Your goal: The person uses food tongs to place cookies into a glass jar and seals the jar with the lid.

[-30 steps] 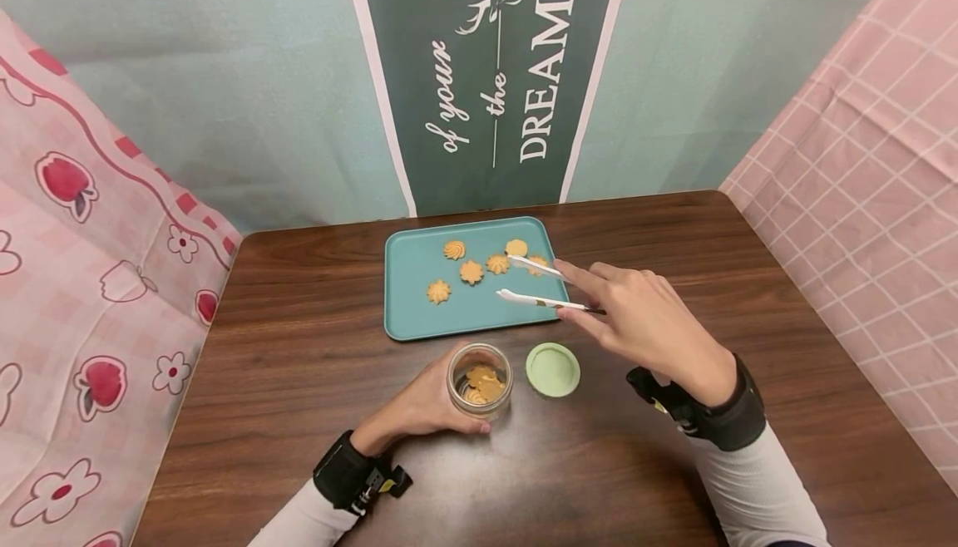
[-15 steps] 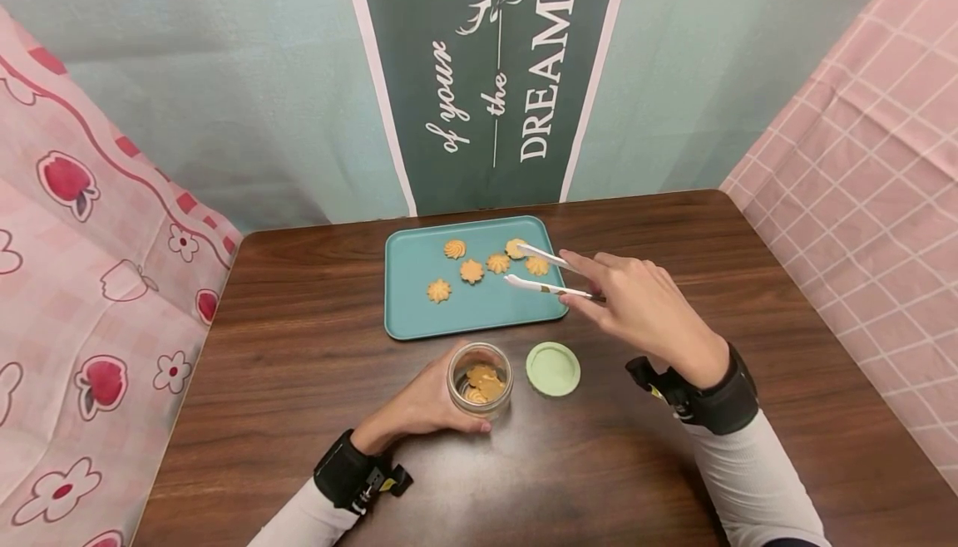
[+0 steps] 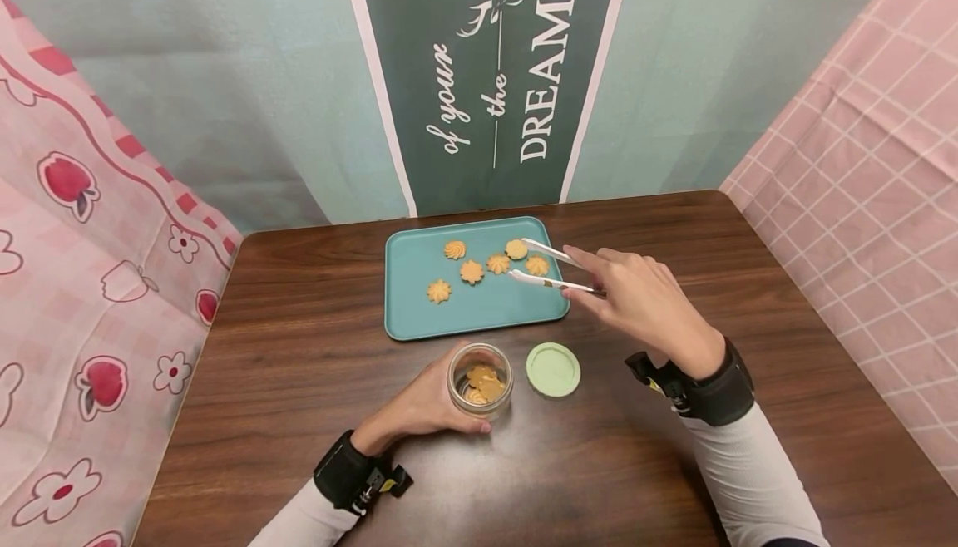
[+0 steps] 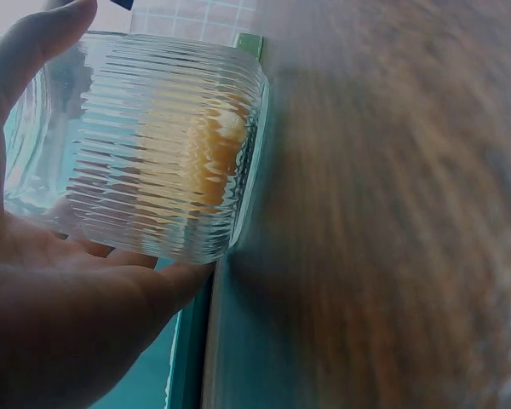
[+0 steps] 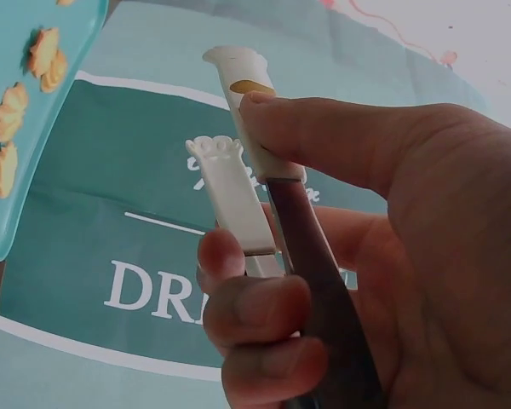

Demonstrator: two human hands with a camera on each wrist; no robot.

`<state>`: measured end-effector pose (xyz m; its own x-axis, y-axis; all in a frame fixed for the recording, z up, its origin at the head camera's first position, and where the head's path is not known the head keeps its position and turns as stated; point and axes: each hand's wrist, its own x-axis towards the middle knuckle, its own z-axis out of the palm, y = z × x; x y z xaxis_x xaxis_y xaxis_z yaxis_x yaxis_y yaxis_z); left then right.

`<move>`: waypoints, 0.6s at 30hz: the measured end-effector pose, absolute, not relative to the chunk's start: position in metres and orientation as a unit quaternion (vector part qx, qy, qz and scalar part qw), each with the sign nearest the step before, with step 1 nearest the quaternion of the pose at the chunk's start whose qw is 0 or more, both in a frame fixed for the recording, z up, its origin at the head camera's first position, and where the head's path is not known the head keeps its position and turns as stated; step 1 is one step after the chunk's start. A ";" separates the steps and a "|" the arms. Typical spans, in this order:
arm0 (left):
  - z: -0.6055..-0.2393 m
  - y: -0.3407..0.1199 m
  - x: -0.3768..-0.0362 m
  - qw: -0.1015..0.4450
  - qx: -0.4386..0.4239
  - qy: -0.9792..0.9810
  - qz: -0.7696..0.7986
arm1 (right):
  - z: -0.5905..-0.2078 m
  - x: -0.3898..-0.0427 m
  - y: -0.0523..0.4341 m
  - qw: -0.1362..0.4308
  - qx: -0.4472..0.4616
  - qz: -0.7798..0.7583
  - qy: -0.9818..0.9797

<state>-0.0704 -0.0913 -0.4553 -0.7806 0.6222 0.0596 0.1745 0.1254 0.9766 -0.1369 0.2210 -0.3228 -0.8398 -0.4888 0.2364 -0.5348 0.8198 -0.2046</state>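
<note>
My left hand (image 3: 434, 397) grips a ribbed glass jar (image 4: 166, 145) from its left side; the jar stands upright on the table with several cookies (image 3: 484, 384) at its bottom. In my right hand (image 3: 636, 302) is a pair of tongs (image 5: 294, 230) with white tips, thumb on one arm and fingers on the other. The tong tips are spread apart over the right part of the teal tray (image 3: 419, 322). One tip is by a pale round cookie (image 3: 516, 248), the other just below a flower-shaped cookie (image 3: 497, 263). Nothing is pinched between them.
More cookies lie on the tray, including a swirled cookie (image 3: 454, 249) and a star-shaped cookie (image 3: 438, 291). A light green lid (image 3: 553, 369) lies right of the jar. The brown wooden table (image 3: 299, 322) ends at a fabric backdrop.
The right hand and tongs have shifted slightly right and away from me over the tray, tips still spread. The left hand and jar have not moved.
</note>
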 end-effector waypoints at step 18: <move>-0.456 -0.090 -0.070 0.181 0.272 0.729 0.602 | -0.332 -0.147 0.228 0.065 0.246 0.130 -0.958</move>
